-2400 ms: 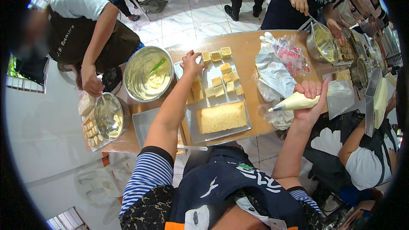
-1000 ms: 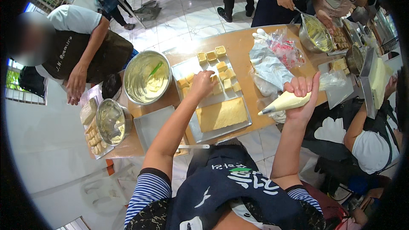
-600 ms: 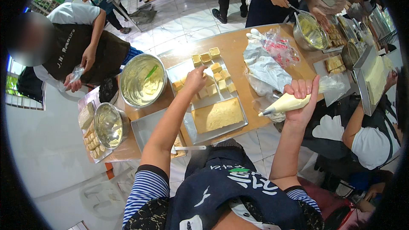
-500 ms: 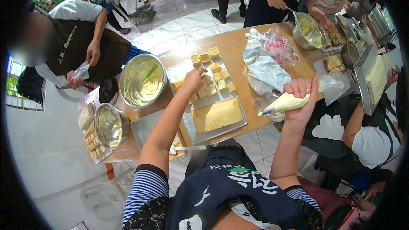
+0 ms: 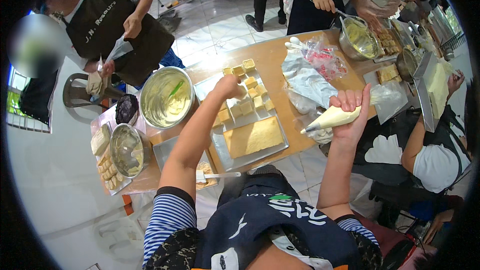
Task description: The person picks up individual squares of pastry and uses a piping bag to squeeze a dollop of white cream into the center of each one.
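My right hand [image 5: 348, 112] is wrapped round a piping bag [image 5: 331, 119] of pale cream, its metal tip pointing left over the table's edge. Over the far part of a metal tray [image 5: 202, 90], my left hand [image 5: 229, 87] has its fingers closed on a small cake square [image 5: 241, 91], partly hidden by them. Several more cake squares [image 5: 257, 102] stand in rows on that tray. An uncut slab of yellow cake [image 5: 254, 138] lies at its near end.
Left of the tray stands a large steel bowl [image 5: 167, 97] of cream with a green spatula [image 5: 175, 88]. A smaller bowl [image 5: 127, 150] sits nearer. Plastic wrapping [image 5: 307, 82] lies right of the tray. A co-worker [image 5: 111, 25] stands at the far left; another [image 5: 320, 0] stirs a bowl [image 5: 359, 39].
My left hand has shifted slightly left and away from me over the cake squares. My right hand still holds the piping bag. The co-worker at left has straightened and moved rightward.
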Demonstrator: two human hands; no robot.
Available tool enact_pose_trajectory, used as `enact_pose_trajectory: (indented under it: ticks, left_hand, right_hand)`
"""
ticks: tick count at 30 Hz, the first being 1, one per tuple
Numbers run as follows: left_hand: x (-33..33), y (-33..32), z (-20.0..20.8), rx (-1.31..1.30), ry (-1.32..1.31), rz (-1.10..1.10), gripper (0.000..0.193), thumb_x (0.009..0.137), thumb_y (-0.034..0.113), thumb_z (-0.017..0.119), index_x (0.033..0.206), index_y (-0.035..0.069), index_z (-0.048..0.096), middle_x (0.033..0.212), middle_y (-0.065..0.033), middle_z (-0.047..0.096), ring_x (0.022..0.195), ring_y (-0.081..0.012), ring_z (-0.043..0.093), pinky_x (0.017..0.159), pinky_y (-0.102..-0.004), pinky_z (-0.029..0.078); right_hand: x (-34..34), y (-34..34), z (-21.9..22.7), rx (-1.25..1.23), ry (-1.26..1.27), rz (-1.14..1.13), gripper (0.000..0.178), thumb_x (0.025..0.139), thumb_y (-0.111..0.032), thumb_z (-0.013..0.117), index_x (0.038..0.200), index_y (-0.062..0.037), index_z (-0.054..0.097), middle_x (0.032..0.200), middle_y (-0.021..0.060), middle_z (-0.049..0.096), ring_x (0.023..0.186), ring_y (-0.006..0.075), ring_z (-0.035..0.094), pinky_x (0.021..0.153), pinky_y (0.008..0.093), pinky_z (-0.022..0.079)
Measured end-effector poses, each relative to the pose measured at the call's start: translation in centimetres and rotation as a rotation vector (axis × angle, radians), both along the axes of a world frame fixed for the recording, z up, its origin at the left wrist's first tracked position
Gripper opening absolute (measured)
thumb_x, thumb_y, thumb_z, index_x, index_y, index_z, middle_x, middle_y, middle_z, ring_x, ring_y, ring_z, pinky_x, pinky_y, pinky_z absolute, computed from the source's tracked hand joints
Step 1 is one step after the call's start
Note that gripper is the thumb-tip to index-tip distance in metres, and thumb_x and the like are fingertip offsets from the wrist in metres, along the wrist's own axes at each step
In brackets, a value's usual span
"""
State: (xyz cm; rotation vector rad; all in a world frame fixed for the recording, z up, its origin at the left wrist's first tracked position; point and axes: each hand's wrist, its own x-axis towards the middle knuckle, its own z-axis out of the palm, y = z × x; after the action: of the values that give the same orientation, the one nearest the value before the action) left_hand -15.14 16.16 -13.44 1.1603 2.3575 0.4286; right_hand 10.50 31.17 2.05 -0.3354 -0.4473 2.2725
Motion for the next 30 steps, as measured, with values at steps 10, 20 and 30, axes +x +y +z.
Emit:
enact_pose_trajectory:
  ticks: [10, 20, 30]
  left_hand:
    - [7.4, -7.6, 5.6, 1.034, -1.295, 0.456, 0.035, 0.071, -0.005, 0.059, 0.105, -0.003, 0.051, 0.099, -0.0109, 0.057, 0.091, -0.0178, 0.056, 0.082, -0.0301, 0.044]
    - [14.0, -9.0, 11.6, 1.149, -1.064, 0.238, 0.038, 0.072, -0.005, 0.060, 0.108, 0.001, 0.050, 0.101, -0.0042, 0.055, 0.093, -0.0120, 0.052, 0.082, -0.0269, 0.043]
    - [16.1, -10.1, 13.1, 1.119, -0.805, 0.246, 0.038, 0.071, -0.004, 0.061, 0.107, 0.002, 0.051, 0.101, -0.0057, 0.055, 0.091, -0.0129, 0.054, 0.081, -0.0268, 0.045]
  right_hand:
    - [-1.9, -0.7, 1.4, 0.076, 0.084, 0.092, 0.045, 0.086, -0.037, 0.045, 0.049, -0.0149, 0.031, 0.043, -0.0031, 0.029, 0.042, 0.0087, 0.030, 0.048, 0.0252, 0.030]
    - [-5.1, -6.1, 5.8, 0.300, 0.098, 0.084, 0.047, 0.088, -0.038, 0.040, 0.049, -0.0141, 0.032, 0.039, -0.0007, 0.029, 0.037, 0.0119, 0.032, 0.047, 0.0284, 0.035]
    - [-5.5, -10.4, 8.5, 0.593, 0.207, 0.133, 0.049, 0.091, -0.039, 0.029, 0.048, -0.0130, 0.031, 0.038, 0.0003, 0.029, 0.035, 0.0130, 0.033, 0.045, 0.0291, 0.035]
